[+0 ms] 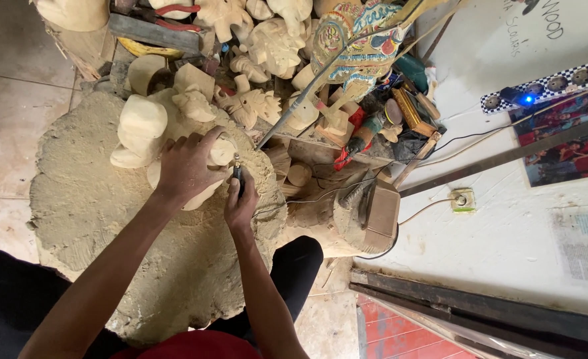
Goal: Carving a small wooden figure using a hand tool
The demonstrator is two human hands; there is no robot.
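The wood carving (174,143), a pale unpainted figure, lies on a mound of sawdust (95,199) on the floor, near the mound's far edge and just short of the heap of finished carvings (267,46) beyond it. My left hand (188,166) is spread over the carving's top with fingers curled down around it, pinning it in place. My right hand (241,203) is closed around a small black rotary tool (238,174), its tip pointing up at the carving's right side, touching or nearly so; I cannot tell which. I judge this to be the detailing stage, the shape already roughed out. The next move, as I read it, calls for a steady left grip and light, controlled pressure from the tool, keeping its cable (307,198) clear toward the motor box (374,216).
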